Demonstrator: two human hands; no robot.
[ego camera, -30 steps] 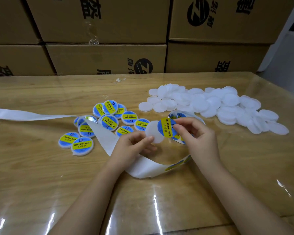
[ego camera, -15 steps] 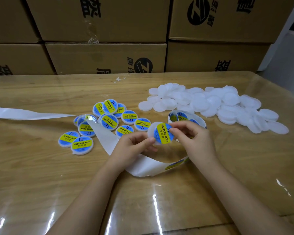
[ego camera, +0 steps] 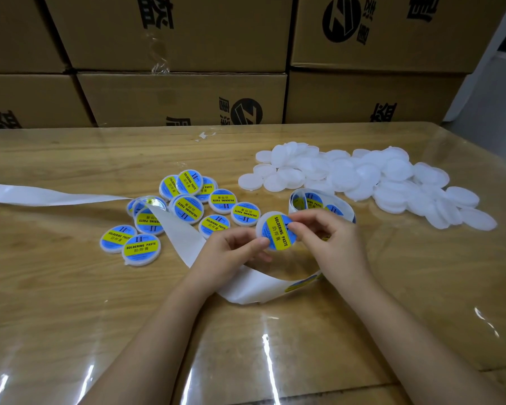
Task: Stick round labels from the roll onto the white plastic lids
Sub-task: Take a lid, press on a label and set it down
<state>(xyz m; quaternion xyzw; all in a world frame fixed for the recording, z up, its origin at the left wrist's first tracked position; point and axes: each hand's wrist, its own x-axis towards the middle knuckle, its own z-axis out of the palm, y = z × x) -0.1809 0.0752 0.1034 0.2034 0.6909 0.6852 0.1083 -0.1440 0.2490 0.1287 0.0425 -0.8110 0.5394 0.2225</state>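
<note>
A spent white paper backing strip [ego camera: 41, 195] trails in from the far left across the glossy wood-grain tabletop [ego camera: 70, 302] and loops under the wrists. Just right of its start lies a loose cluster of finished white lids with blue-and-yellow labels [ego camera: 187, 207], several overlapping. The left hand [ego camera: 231, 249] pinches the lower-left rim of the round white plastic lid [ego camera: 260, 226] in work, which sits between the two hands at the centre of the tabletop. The blue-and-yellow round label [ego camera: 276, 232] lies on its face, with a wider white margin on the left. The right hand [ego camera: 330, 241] grips the lid's right side, fingertips curled onto the label's edge. Behind it stands the coiled label roll [ego camera: 313, 200], and further right the heap of bare white plastic lids [ego camera: 377, 182].

The label looks off-centre, so firm pressing now would probably fix it that way. Rubbing from one edge alone may trap a crease. A forearm dragging the strip could tug the roll or scatter finished lids.
</note>
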